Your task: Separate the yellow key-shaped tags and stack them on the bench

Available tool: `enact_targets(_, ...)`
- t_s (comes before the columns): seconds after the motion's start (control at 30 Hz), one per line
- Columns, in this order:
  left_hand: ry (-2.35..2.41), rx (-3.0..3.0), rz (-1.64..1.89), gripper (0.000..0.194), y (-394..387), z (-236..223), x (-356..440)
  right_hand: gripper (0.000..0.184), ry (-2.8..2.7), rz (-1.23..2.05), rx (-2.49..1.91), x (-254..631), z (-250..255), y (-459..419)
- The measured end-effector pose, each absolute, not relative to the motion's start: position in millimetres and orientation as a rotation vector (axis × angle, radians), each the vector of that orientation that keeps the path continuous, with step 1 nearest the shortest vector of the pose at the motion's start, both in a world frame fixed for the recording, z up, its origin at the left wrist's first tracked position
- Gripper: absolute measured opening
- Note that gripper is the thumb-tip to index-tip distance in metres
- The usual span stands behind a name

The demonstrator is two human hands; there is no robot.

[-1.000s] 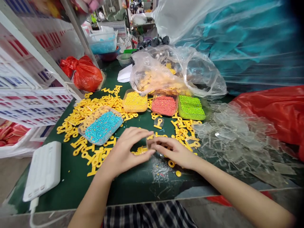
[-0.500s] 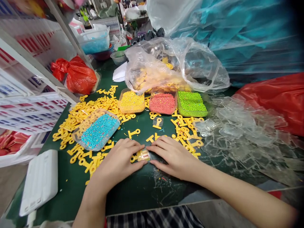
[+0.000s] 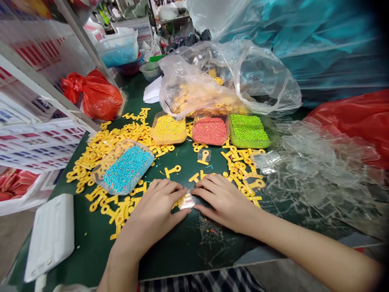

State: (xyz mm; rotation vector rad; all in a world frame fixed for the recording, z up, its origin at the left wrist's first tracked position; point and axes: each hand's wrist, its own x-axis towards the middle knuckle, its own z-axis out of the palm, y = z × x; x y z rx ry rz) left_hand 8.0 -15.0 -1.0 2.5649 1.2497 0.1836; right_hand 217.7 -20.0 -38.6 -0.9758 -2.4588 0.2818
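Between my two hands, low over the green table (image 3: 170, 247), is a small yellow plastic piece with a clear, shiny cover (image 3: 186, 201). The thumb and fingers of my left hand (image 3: 161, 207) close on its left side and hide part of it. My right hand (image 3: 220, 200) pinches its right edge with thumb and fingertips. Loose yellow ring-ended pieces (image 3: 172, 171) lie just beyond my hands. One yellow piece with a clear square on it (image 3: 204, 156) lies farther back. To the left stands a clear tray of blue beads (image 3: 127, 168).
Behind are trays of yellow beads (image 3: 169, 128), pink beads (image 3: 210, 130) and green beads (image 3: 249, 130). A clear bag of yellow parts (image 3: 200, 95) rests behind them. Clear plastic squares (image 3: 319, 174) are heaped at right. A white power bank (image 3: 51, 237) and red bag (image 3: 101, 95) are at left.
The view has shifted slightly. Both hands stay at the small piece, and its clear cover now catches more glare. The left fingers cover more of its yellow ring end.
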Motion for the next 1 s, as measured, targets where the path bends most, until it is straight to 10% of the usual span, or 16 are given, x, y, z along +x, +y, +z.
enact_targets(1.0, 1.243, 2.381, 0.212, 0.062, -16.8, -2.7, -7.0, 0.028, -2.430, 0.314, -0.975, 218.0, -43.7, -21.8)
